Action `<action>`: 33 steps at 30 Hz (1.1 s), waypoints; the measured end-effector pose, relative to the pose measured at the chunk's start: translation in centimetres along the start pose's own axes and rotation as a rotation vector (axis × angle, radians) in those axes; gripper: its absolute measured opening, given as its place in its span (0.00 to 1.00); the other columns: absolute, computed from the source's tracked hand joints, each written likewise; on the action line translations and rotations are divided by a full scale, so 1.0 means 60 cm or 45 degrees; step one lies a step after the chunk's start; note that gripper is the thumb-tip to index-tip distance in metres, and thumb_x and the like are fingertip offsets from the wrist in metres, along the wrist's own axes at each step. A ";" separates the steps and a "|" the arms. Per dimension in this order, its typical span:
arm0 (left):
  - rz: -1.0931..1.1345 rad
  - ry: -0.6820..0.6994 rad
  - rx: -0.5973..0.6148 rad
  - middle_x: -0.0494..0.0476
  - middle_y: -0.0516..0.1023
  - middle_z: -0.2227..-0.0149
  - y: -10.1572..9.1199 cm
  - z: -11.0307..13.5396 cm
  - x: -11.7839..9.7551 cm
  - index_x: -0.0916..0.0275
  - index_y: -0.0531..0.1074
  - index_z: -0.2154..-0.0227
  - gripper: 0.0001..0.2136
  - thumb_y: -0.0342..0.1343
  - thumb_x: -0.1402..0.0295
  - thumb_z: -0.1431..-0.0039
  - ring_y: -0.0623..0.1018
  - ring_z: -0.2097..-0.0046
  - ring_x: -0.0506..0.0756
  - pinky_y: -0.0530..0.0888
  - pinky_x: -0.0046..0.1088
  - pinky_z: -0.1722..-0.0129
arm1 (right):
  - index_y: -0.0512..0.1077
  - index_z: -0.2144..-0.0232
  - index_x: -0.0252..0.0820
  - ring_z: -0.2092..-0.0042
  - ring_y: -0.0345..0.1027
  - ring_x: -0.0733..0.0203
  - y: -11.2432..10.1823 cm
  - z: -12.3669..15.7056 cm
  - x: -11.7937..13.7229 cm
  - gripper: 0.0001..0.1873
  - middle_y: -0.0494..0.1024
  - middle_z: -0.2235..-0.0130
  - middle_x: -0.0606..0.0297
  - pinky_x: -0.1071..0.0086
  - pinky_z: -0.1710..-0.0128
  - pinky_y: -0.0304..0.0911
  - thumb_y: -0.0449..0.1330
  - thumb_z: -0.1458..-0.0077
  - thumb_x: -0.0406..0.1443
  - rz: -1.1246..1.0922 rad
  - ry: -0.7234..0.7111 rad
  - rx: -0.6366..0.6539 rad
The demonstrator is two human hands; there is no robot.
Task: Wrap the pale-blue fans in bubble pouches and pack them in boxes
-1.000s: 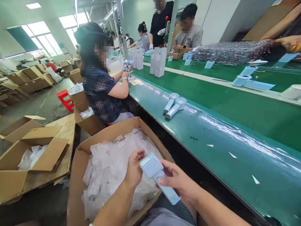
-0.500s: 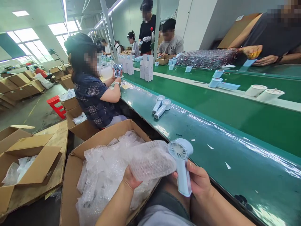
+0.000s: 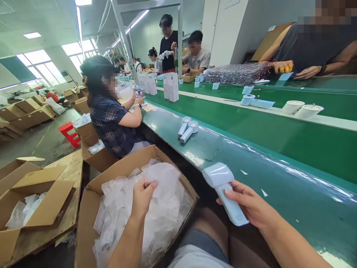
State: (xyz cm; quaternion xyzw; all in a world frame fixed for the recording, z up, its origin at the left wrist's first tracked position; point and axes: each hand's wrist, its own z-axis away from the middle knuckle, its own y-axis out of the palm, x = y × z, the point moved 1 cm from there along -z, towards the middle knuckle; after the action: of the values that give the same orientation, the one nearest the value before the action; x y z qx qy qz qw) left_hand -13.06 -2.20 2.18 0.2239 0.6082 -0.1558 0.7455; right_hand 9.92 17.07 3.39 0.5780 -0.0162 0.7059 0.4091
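Note:
My right hand (image 3: pixel 251 204) grips the handle of a pale blue handheld fan (image 3: pixel 223 190), its head tilted up and to the left, at the near edge of the green conveyor belt (image 3: pixel 279 156). My left hand (image 3: pixel 142 193) is closed on a sheet of clear bubble wrap (image 3: pixel 161 197) over the open cardboard box (image 3: pixel 92 193) full of wrapped pieces. Two more pale blue fans (image 3: pixel 187 129) lie side by side on the belt further along.
A person in a dark plaid shirt (image 3: pixel 111 119) sits to the left at the belt, holding fans. Other people work across the belt, among white boxes (image 3: pixel 173 87), white cups (image 3: pixel 302 108) and a stack of plastic trays (image 3: pixel 237 72). Open cartons (image 3: pixel 36 193) lie on the floor at left.
The fan came out of its bubble wrap. My right hand carried it right to the belt's edge, while my left hand moved the wrap back down into the box.

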 end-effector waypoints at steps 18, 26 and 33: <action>-0.145 0.051 0.282 0.51 0.69 0.80 0.074 0.053 0.034 0.62 0.74 0.81 0.15 0.64 0.55 0.51 0.66 0.74 0.50 0.64 0.27 0.71 | 0.74 0.61 0.41 0.73 0.67 0.65 0.068 0.021 -0.065 0.25 0.73 0.67 0.69 0.69 0.74 0.70 0.73 0.63 0.42 0.052 0.324 0.244; -0.759 1.124 0.675 0.59 0.76 0.70 0.055 0.084 0.019 0.58 0.78 0.67 0.07 0.54 0.71 0.39 0.73 0.66 0.56 0.70 0.33 0.64 | 0.70 0.60 0.44 0.70 0.69 0.63 0.067 0.036 -0.078 0.27 0.73 0.59 0.65 0.67 0.77 0.72 0.74 0.63 0.39 -0.088 0.288 0.064; -0.782 0.857 0.475 0.59 0.76 0.69 0.048 0.092 0.077 0.58 0.76 0.66 0.04 0.57 0.72 0.42 0.73 0.66 0.57 0.70 0.33 0.64 | 0.70 0.62 0.43 0.72 0.70 0.64 0.058 0.046 -0.078 0.21 0.74 0.62 0.65 0.64 0.76 0.73 0.72 0.58 0.37 -0.150 0.261 -0.089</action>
State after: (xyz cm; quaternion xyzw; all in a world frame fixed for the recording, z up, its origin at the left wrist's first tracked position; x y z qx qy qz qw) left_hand -6.03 -2.46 -1.02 0.2018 0.8151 -0.3937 0.3742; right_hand 10.06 10.74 1.98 0.4881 0.0351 0.7350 0.4693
